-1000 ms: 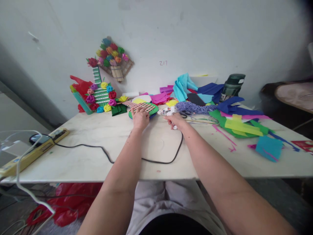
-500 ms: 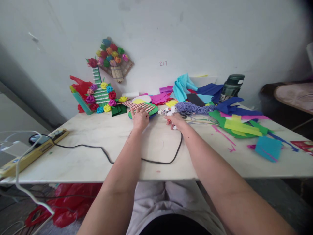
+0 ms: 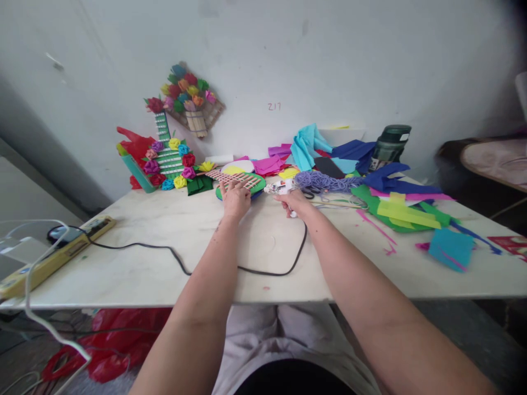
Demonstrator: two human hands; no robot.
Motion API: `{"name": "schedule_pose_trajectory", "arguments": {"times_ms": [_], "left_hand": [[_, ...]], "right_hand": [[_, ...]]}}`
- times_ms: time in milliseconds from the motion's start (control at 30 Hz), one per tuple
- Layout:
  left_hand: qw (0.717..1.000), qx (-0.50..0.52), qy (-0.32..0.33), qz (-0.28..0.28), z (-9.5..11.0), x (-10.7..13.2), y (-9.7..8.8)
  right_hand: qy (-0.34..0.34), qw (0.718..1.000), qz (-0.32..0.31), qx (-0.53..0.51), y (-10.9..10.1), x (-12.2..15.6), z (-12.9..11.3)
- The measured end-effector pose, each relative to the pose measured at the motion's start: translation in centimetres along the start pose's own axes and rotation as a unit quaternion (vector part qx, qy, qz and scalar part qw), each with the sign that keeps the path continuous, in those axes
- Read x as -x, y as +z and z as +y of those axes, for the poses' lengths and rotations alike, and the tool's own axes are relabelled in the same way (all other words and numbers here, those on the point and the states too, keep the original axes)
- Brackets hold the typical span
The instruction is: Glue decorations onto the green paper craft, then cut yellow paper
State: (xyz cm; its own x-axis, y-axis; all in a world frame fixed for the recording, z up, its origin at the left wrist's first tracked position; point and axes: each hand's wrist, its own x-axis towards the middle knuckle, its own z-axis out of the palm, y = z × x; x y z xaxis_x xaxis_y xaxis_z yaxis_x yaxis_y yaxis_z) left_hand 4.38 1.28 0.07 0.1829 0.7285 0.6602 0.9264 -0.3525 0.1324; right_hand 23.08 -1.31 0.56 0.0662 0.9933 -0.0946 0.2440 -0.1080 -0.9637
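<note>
My left hand (image 3: 236,201) lies with spread fingers on top of a guitar-shaped craft piece (image 3: 258,183), which has a round green body and a lattice of pale sticks. Part of that piece is hidden under the fingers. To its right, my right hand (image 3: 297,203) is wrapped round a white hot glue gun (image 3: 284,187), whose front points left towards the green body. The nozzle is too small to make out clearly. A black cord (image 3: 300,252) runs from beneath the right hand and loops across the table.
A yellow power strip (image 3: 78,247) lies at the left edge. Behind stand a flower-trimmed green guitar craft (image 3: 169,158) and a paper bouquet (image 3: 193,104). Purple yarn (image 3: 325,181), coloured paper (image 3: 407,213), a blue square (image 3: 451,249) and a dark bottle (image 3: 390,145) are on the right.
The glue gun and my right hand have shifted very slightly left. My left hand stays on the craft piece.
</note>
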Motion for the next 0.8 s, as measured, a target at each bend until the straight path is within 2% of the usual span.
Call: {"name": "schedule_pose_trajectory", "arguments": {"times_ms": [267, 567, 800], "left_hand": [[1.0, -0.002, 0.001, 0.0, -0.09, 0.04, 0.12], [1.0, 0.0, 0.0, -0.001, 0.07, 0.02, 0.0], [1.0, -0.002, 0.002, 0.004, -0.17, 0.02, 0.32]], "right_hand": [[-0.014, 1.0, -0.01, -0.005, -0.1, -0.27, 0.27], [0.001, 1.0, 0.02, 0.022, -0.08, -0.06, -0.13], [-0.01, 0.998, 0.044, 0.044, -0.18, -0.83, 0.45]]}}
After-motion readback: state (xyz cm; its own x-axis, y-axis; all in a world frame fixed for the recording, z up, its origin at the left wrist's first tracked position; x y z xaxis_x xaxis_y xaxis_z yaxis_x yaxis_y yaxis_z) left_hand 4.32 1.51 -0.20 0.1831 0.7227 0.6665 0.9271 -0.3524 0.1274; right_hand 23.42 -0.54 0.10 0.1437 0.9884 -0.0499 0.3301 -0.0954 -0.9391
